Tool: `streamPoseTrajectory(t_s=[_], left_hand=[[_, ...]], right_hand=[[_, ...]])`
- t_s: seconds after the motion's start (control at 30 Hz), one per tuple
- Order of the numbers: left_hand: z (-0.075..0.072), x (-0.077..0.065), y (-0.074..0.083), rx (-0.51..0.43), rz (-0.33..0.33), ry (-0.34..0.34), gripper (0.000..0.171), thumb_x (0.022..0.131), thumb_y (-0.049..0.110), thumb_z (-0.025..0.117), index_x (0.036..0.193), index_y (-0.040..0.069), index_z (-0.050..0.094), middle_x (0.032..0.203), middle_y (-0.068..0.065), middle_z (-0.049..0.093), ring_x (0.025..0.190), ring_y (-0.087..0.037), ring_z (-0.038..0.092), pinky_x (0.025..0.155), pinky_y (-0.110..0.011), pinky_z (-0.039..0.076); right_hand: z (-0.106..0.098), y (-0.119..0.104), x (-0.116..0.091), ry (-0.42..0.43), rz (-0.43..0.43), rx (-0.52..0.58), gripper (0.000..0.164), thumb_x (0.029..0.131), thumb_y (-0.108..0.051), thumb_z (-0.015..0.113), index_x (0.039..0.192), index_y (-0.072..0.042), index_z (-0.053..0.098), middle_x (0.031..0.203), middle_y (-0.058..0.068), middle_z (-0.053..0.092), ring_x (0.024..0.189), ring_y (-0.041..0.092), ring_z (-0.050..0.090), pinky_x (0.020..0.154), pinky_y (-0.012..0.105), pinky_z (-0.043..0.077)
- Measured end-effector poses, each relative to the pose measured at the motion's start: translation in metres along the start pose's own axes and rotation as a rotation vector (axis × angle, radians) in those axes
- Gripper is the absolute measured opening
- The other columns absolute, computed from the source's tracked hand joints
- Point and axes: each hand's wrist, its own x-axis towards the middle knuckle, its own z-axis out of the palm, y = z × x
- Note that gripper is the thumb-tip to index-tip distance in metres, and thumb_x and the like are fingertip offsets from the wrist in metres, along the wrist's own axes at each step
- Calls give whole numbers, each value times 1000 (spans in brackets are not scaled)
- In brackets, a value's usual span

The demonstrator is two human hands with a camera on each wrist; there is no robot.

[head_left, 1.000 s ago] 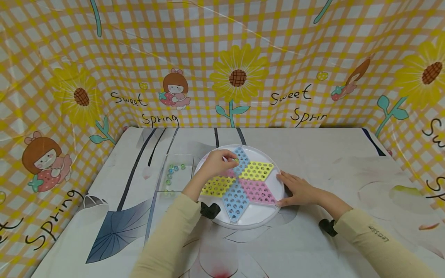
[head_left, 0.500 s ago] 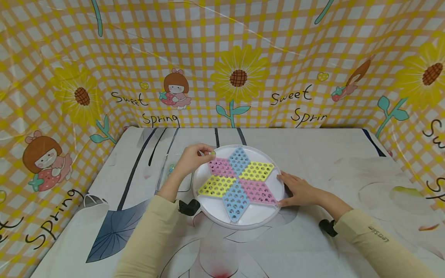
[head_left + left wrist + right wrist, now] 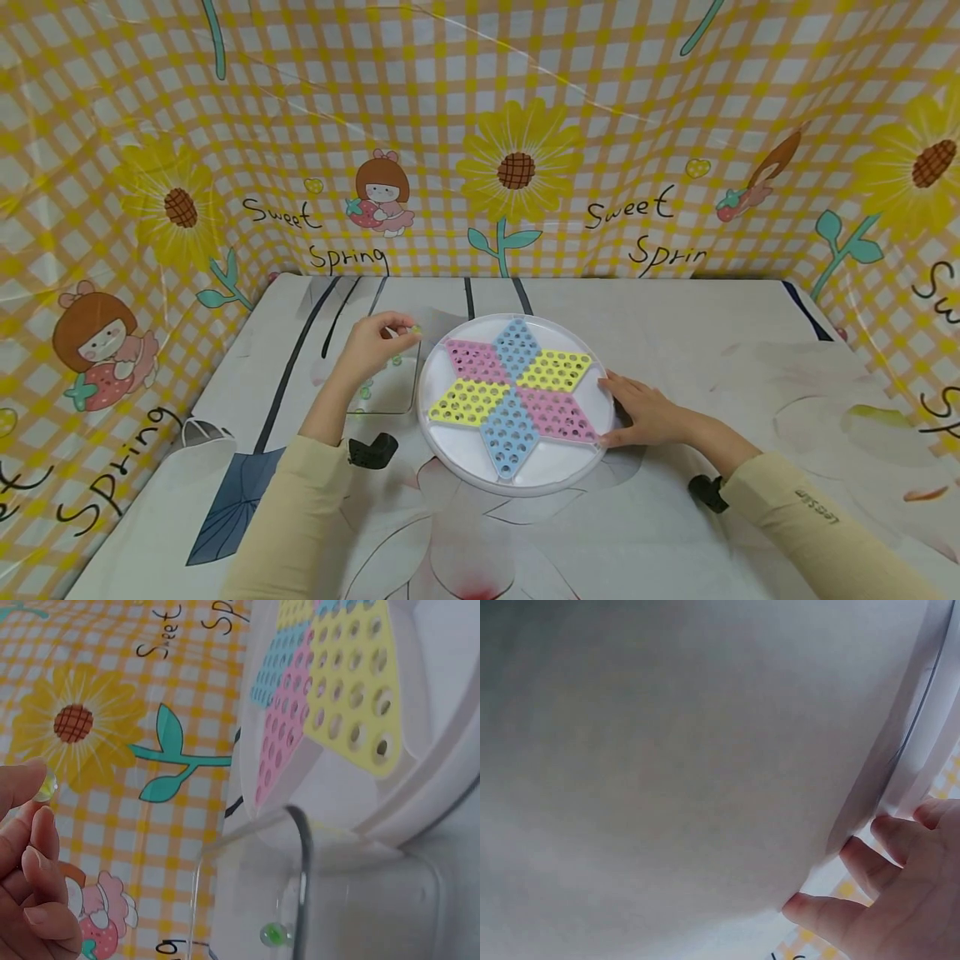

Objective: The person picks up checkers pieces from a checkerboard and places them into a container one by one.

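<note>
Between thumb and forefinger my left hand (image 3: 372,343) pinches a clear marble (image 3: 48,786) with a yellow-green core. That hand is above the clear plastic box (image 3: 414,392), at the left of the board. Inside the box lie several marbles, among them a green one (image 3: 275,934); the hand hides part of the box. The round white board (image 3: 457,457) bears a six-pointed star of pink, yellow and blue holed sections (image 3: 508,433). At the board's right rim, my right hand (image 3: 651,414) rests with fingers spread; its fingertips (image 3: 799,904) touch the edge.
A white table cover (image 3: 720,333) with printed flowers and dark stems lies under everything. Behind and at the sides hangs a checked yellow cloth (image 3: 600,108) with sunflowers. A small white object (image 3: 202,442) shows at the table's left edge.
My left hand has moved left from over the board's blue top section, past the rim, to above the box, still pinching the marble. My right hand has stayed at the rim.
</note>
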Motion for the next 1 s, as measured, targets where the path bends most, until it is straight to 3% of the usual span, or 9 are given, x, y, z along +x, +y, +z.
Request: streamPoseTrajectory(t_s=[0.37,0.6,1.0], left_hand=[[-14,-9,-21,14,-20,57,23,85,23,64,101,5,65,84,-3,54,67,-15,44,55,-24,38],[-22,-15,-29,3,-43,56,24,85,21,64,102,3,64,84,-4,53,70,-17,44,57,-25,38],[-31,-22,-47,63,-72,73,27,86,21,63,104,1,63,85,-5,55,72,-17,45,59,-25,38]], right_hand=[[2,1,0,14,-10,-1,100,72,-52,69,137,9,24,144,32,15,127,53,17,97,68,17],[1,1,0,5,-4,-4,100,72,-52,69,137,9,24,144,32,15,128,53,17,97,67,17],[-2,-6,-2,6,-18,-3,97,72,-48,70,136,10,25,143,34,17,128,52,18,97,67,18]])
